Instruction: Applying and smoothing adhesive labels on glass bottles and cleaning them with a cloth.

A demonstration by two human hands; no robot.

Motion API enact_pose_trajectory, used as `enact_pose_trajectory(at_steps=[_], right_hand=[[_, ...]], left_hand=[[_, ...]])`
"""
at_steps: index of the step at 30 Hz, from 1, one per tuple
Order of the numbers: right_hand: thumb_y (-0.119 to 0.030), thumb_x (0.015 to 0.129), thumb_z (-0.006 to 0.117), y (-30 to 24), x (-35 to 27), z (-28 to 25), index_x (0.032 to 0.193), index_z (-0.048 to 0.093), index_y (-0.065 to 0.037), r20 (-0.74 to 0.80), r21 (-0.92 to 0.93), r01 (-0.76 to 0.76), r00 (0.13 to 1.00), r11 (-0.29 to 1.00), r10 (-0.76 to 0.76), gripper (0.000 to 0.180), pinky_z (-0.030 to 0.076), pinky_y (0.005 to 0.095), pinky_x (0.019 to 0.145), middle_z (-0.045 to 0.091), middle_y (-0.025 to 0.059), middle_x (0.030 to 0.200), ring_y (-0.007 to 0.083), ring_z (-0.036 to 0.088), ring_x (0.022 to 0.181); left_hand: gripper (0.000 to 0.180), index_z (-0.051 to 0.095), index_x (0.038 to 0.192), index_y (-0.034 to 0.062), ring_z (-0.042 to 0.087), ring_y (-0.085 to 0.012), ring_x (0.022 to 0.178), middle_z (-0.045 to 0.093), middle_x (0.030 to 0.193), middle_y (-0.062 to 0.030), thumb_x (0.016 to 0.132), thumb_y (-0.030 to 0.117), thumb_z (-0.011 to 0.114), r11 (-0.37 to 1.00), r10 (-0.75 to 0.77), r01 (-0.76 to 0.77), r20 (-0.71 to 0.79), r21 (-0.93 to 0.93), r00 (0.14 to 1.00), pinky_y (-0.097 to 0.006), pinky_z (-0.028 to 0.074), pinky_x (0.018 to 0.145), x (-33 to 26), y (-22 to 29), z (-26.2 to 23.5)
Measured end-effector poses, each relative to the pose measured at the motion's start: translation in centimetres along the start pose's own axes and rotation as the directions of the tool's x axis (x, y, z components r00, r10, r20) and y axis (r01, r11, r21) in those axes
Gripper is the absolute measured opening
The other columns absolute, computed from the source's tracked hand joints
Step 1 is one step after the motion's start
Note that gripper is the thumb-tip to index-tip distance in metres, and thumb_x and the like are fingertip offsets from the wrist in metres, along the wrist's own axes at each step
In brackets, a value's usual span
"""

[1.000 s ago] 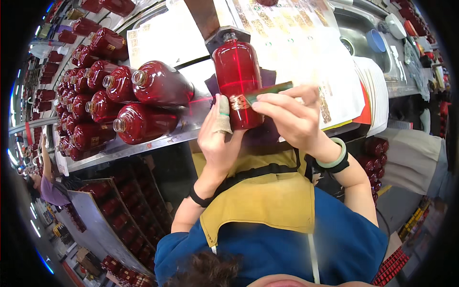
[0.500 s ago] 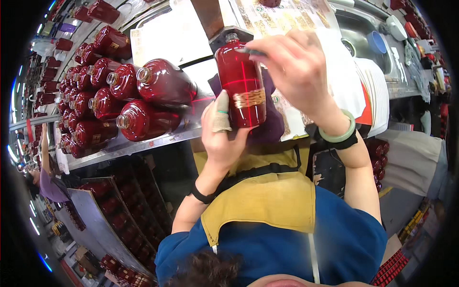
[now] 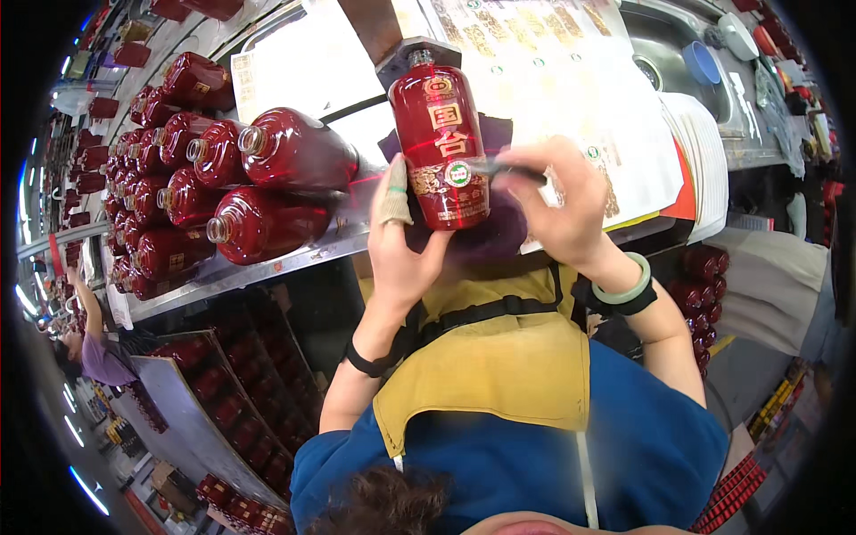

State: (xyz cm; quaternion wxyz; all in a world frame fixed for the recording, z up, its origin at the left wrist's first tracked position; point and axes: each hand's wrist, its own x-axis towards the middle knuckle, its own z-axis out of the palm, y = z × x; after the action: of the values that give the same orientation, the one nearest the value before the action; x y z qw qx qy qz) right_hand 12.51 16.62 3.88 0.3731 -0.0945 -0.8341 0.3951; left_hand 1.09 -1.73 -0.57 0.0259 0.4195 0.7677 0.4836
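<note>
A red glass bottle (image 3: 412,111) with gold markings lies with its open neck pointing away from me, its lower part over a dark purple cloth (image 3: 505,221). My left hand (image 3: 403,254) steadies its left side and base, with a pale cover on one finger. On the lower front of the bottle is a round green-and-white sticker (image 3: 458,173). My right hand (image 3: 571,201) is closed in a pinch on a slim dark tool that looks like tweezers (image 3: 519,169). The tool's blurred tip points at the sticker's right edge; I cannot tell whether it touches.
Several more red bottles (image 3: 272,223) lie stacked on the left of the metal bench (image 3: 294,272). Sheets with gold decals (image 3: 544,85) spread at the back right. Beyond them is a metal sink (image 3: 655,45) with a blue bowl (image 3: 702,62). A metal bracket (image 3: 379,31) stands behind the bottle's neck.
The bottle has turned so that its gold-marked front faces up, with the round sticker now showing. My right hand has come down from beside the neck to the lower front.
</note>
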Motion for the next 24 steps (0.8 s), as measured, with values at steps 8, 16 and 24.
enact_pose_trajectory(at_steps=[8,16,24], right_hand=[[-0.006,0.093,0.075,0.5,-1.1,3.4,0.120,0.056,-0.001,-0.076,0.205,-0.344,0.928,0.916,0.365,0.033,0.052,0.0316,0.074,0.067,0.0115,0.098,0.0180,0.064,0.080],[-0.003,0.093,0.073,1.7,-1.8,1.6,0.118,0.060,-0.001,-0.123,-0.113,-0.263,0.961,0.958,0.249,0.029,0.054,0.0344,0.081,0.067,0.0143,0.102,0.0255,0.068,0.090],[-0.001,0.093,0.071,-0.5,-2.0,2.3,0.115,0.063,-0.001,-0.070,0.085,-0.348,0.933,0.934,0.354,0.024,0.051,0.0312,0.075,0.066,0.0112,0.098,0.0209,0.064,0.082]], left_hand=[[0.054,0.076,0.121,0.0101,0.059,-0.0384,0.124,0.064,0.137,-0.0179,0.068,0.006,0.090,0.905,0.334,-0.282,-0.122,0.318,0.935,-0.046,0.050,0.103,-1.0,-0.3,0.7],[0.050,0.074,0.116,-0.0002,0.064,-0.0370,0.121,0.069,0.133,-0.0191,0.069,0.001,0.089,0.933,0.288,-0.240,-0.157,0.268,0.945,-0.044,0.053,0.101,-1.3,-0.8,0.5],[0.053,0.073,0.114,-0.0066,0.067,-0.0376,0.115,0.070,0.127,-0.0204,0.063,-0.001,0.087,0.979,0.147,-0.118,-0.176,0.168,0.973,-0.043,0.056,0.097,-1.9,-0.9,0.7]])
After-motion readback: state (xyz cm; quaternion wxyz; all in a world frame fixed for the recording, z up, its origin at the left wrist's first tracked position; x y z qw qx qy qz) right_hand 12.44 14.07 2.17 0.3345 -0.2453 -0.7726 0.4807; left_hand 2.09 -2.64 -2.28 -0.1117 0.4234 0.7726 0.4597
